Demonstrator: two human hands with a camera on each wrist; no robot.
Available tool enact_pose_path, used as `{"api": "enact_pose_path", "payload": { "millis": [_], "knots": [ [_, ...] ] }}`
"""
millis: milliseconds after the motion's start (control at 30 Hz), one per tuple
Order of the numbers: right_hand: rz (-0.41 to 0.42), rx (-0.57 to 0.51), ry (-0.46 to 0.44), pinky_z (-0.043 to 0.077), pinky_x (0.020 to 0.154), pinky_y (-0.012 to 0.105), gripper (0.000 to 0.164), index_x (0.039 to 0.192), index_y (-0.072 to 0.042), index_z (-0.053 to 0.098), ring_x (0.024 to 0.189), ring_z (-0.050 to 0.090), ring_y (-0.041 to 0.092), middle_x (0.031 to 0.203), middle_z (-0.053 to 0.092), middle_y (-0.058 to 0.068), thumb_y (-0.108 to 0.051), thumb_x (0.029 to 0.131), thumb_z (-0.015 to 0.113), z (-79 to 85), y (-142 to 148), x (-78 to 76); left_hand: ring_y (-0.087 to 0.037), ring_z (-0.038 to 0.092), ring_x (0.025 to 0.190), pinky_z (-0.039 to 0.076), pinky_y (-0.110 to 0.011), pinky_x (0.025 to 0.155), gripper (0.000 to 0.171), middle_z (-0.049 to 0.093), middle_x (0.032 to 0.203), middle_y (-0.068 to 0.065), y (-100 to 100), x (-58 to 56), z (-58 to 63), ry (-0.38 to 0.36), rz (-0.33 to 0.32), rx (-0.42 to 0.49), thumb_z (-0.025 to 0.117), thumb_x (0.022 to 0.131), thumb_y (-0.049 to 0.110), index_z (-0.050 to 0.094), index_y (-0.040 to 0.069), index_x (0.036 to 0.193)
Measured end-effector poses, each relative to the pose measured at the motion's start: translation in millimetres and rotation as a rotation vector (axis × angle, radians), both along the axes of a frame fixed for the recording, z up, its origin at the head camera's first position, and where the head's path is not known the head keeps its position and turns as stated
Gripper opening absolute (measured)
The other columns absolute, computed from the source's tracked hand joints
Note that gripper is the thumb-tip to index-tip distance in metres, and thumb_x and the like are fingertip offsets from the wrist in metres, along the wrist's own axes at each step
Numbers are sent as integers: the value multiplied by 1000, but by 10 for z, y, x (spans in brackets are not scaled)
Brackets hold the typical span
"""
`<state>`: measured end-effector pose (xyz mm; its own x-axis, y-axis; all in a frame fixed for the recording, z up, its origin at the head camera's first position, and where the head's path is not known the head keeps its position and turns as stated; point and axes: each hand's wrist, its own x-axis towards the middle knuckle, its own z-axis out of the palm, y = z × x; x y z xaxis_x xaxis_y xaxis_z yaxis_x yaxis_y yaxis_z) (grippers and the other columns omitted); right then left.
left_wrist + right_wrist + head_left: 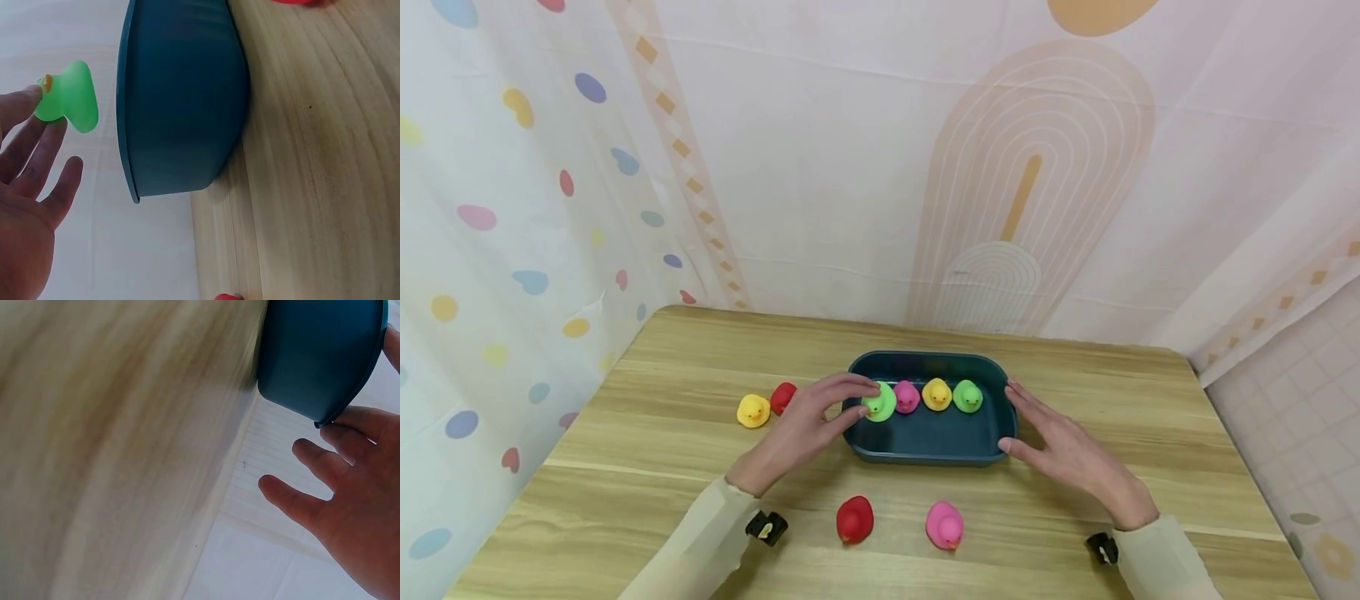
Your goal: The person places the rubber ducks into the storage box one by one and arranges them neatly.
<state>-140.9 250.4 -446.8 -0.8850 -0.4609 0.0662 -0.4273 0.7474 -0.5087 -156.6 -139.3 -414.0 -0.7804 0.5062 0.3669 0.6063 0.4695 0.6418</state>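
My left hand [808, 423] pinches a light green rubber duck [70, 100] between thumb and fingertips, held higher than the rim at the left end of a dark teal tub [925, 450]. Inside the tub, a pink duck [907, 397], a yellow duck [937, 395] and another green duck [967, 397] stand in a row. My right hand [1067, 446] is at the tub's right end, its fairly straight fingers spread and the fingertips and thumb right at the rim. In the right wrist view, the outer fingers [294, 500] reach past the tub's corner.
On the wooden table [700, 367], a yellow duck [753, 411] and a red duck [783, 397] sit left of the tub, the red one partly behind my left hand. A second red duck [854, 520] and a pink duck [945, 525] sit in front. A patterned curtain [835, 167] hangs behind.
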Motion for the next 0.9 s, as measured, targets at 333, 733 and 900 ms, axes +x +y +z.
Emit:
{"api": "enact_pose_path", "payload": {
  "millis": [333,733,900],
  "knots": [
    [-3,9,4,36,114,63,81,161,0,31,148,34,45,168,25,18,-47,103,63,6,-2,-1,-27,65,120,57,-45,99,30,69,129,-7,21,-110,-45,-2,-5,-24,74,96,5,73,8,125],
    [-3,10,9,37,114,63,80,161,1,31,148,35,44,168,25,18,-46,103,62,13,9,-3,-29,63,122,57,-43,99,30,67,132,-9,49,-244,-106,-18,-4,-88,72,97,6,71,6,128],
    [-9,10,2,36,114,64,80,161,-1,31,148,34,44,169,24,18,-47,103,61,7,11,-1,-29,63,122,56,-45,100,30,67,132,-9,55,-294,-133,-15,3,-124,72,98,7,70,6,128]
  ]
}}
